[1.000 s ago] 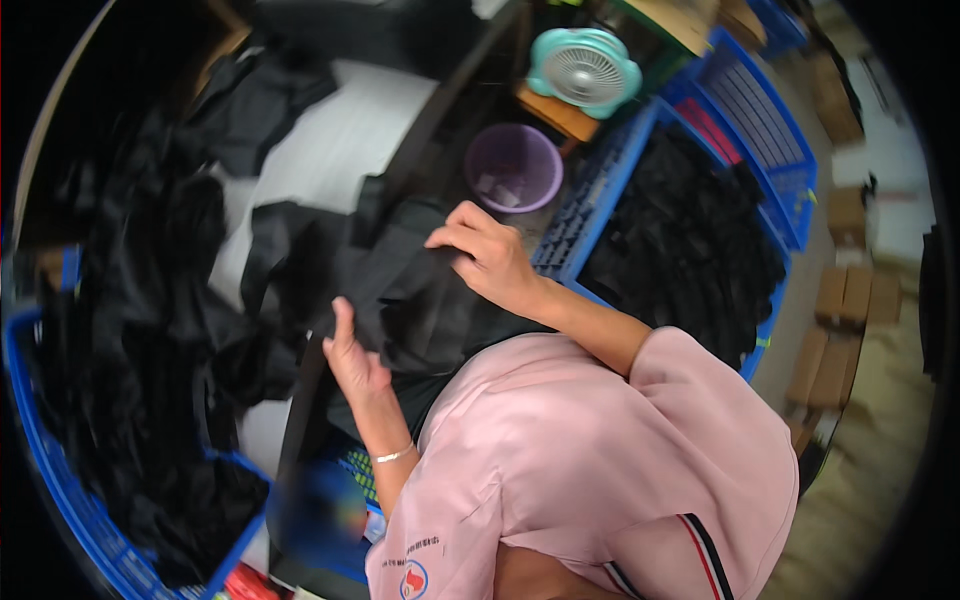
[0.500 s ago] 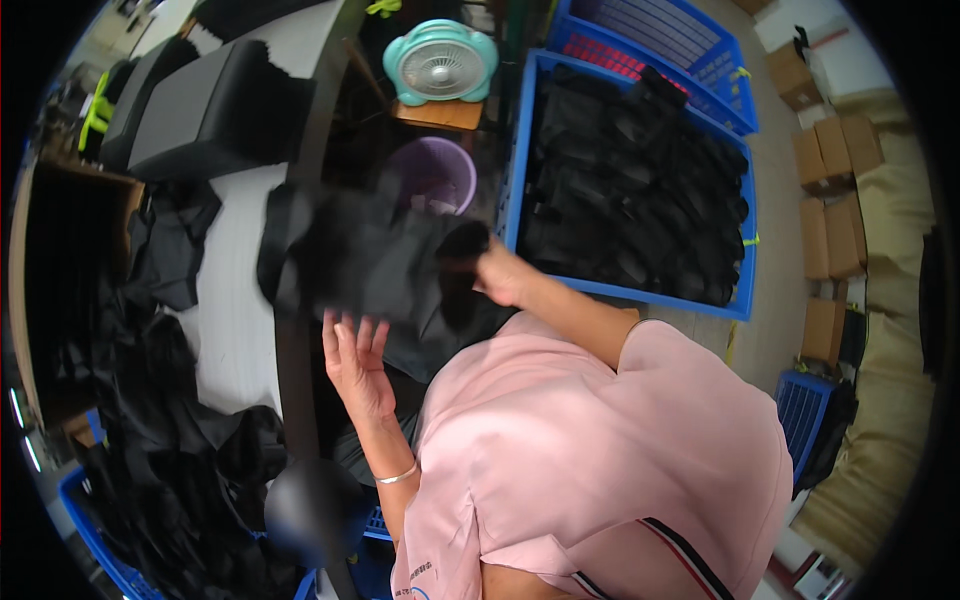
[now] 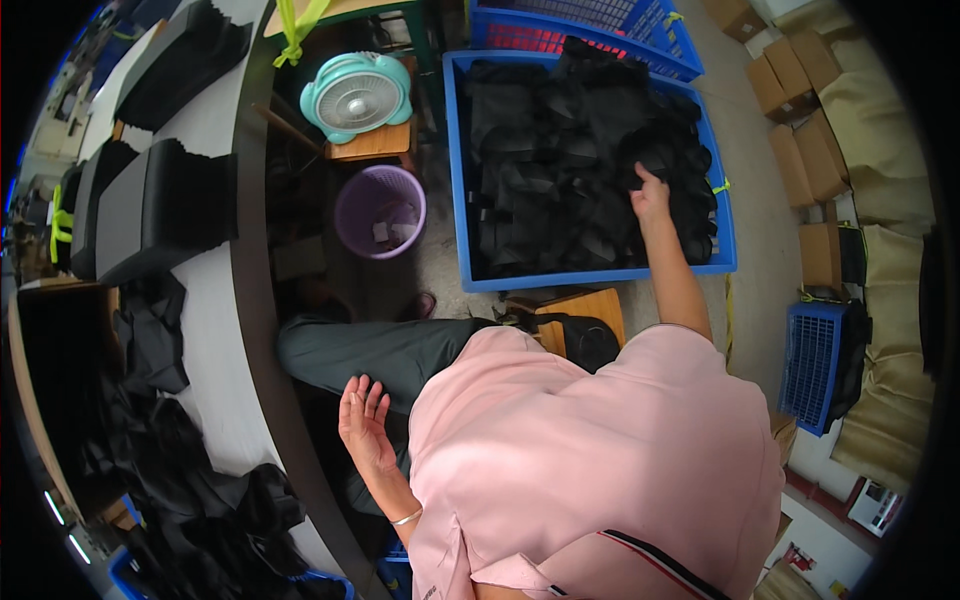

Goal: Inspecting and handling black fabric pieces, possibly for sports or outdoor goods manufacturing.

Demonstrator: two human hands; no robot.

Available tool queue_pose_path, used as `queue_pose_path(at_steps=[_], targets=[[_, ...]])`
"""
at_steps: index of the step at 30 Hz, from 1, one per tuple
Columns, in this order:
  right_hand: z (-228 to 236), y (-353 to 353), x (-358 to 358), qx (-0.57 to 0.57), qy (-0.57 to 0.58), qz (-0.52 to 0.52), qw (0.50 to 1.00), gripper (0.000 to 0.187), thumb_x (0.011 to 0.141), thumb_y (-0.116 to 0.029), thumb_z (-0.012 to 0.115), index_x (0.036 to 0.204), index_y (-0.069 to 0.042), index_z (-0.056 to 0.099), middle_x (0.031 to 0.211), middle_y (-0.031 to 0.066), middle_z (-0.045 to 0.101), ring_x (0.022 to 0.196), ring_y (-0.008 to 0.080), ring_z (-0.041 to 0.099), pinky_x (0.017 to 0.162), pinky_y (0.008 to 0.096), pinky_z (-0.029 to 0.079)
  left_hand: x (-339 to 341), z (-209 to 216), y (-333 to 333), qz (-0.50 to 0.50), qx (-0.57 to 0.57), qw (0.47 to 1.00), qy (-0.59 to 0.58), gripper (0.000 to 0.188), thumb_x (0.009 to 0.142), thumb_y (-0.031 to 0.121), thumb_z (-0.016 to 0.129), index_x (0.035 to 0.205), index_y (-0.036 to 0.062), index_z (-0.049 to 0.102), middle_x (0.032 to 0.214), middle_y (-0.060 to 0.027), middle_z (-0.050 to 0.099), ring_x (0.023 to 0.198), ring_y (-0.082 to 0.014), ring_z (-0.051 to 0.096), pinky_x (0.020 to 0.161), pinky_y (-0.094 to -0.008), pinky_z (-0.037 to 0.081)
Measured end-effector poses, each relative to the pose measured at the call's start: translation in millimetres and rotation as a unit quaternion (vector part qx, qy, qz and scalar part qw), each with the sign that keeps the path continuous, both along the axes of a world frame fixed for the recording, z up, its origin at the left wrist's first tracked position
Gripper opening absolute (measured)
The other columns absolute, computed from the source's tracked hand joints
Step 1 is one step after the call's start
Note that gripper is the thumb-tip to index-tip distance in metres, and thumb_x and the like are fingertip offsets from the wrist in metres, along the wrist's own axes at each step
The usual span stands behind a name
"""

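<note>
My right hand (image 3: pixel 651 196) reaches over the blue crate (image 3: pixel 600 276) with its fingers closed on a black fabric piece (image 3: pixel 655 150), which has a rounded, padded-looking end. This piece lies over a heap of similar black fabric pieces (image 3: pixel 540 170) filling the crate. Its exact kind does not show. My left hand (image 3: pixel 366 425) holds nothing; its fingers are loosely bent and apart, palm up, beside my dark-trousered thigh. A bracelet circles the left wrist.
Left of me runs a pale worktable (image 3: pixel 215 400) with stacked black pieces (image 3: pixel 150 215) and loose black fabric (image 3: pixel 180 490). A purple basket (image 3: pixel 380 212), a turquoise fan (image 3: pixel 357 98) and a wooden stool (image 3: pixel 590 315) stand nearby. Cardboard boxes (image 3: pixel 810 150) line the right side.
My right hand has swung from in front of me to the crate, carrying the black fabric piece away from my left hand. The view has shifted, and my left hand stays near my lap.
</note>
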State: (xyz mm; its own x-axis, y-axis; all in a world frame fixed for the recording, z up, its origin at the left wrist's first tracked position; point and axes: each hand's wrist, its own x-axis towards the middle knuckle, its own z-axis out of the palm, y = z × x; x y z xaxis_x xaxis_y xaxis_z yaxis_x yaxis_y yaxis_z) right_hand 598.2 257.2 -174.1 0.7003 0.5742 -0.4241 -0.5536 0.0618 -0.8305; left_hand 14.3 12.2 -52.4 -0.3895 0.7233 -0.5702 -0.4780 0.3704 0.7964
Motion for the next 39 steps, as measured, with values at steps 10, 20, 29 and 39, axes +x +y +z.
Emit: queue_pose_path(at_steps=[10, 20, 29, 39], targets=[[6, 22, 137, -0.145, -0.046, -0.13, 0.98, 0.04, 0.09, -0.028, 0.077, 0.117, -0.003, 0.063, 0.12, 0.0141, 0.064, 0.104, 0.0315, 0.067, 0.077, 0.0464, 0.061, 10, -16, 36, -0.043, -0.018, 0.999, 0.015, 0.035, 0.1, 0.025, 0.065, 0.126, 0.0013, 0.064, 0.107, -0.0105, 0.073, 0.086, -0.0156, 0.07, 0.076, -0.0288, 0.058], [-95, 134, -38, -0.399, -0.613, 0.322, 0.601, 0.055, 0.086, -0.034, 0.073, 0.139, -0.03, 0.061, 0.154, 0.0106, 0.043, 0.142, 0.0298, 0.038, 0.109, 0.05, 0.043, 9, -28, 52, -0.001, -0.072, 0.997, 0.016, 0.031, 0.099, 0.025, 0.067, 0.114, -0.0013, 0.07, 0.09, -0.0129, 0.076, 0.061, -0.016, 0.07, 0.054, -0.0253, 0.057], [-55, 184, -34, -0.514, -0.649, 0.297, 0.475, 0.055, 0.077, -0.043, 0.083, 0.117, -0.009, 0.068, 0.134, 0.0092, 0.061, 0.127, 0.0299, 0.058, 0.093, 0.0562, 0.054, 9, -23, 58, -0.005, -0.09, 0.995, -0.041, 0.034, 0.098, 0.026, 0.066, 0.114, -0.0037, 0.071, 0.093, -0.0147, 0.075, 0.064, -0.0167, 0.071, 0.054, -0.0233, 0.055], [-5, 89, -11, -0.433, -0.774, 0.136, 0.441, 0.039, 0.079, -0.017, 0.068, 0.114, 0.0, 0.068, 0.125, 0.0166, 0.064, 0.101, 0.0368, 0.069, 0.079, 0.051, 0.056, 11, -35, 58, 0.019, -0.032, 0.993, -0.114, 0.028, 0.097, 0.025, 0.07, 0.111, 0.0012, 0.074, 0.091, -0.0128, 0.076, 0.062, -0.0161, 0.072, 0.049, -0.0234, 0.055]])
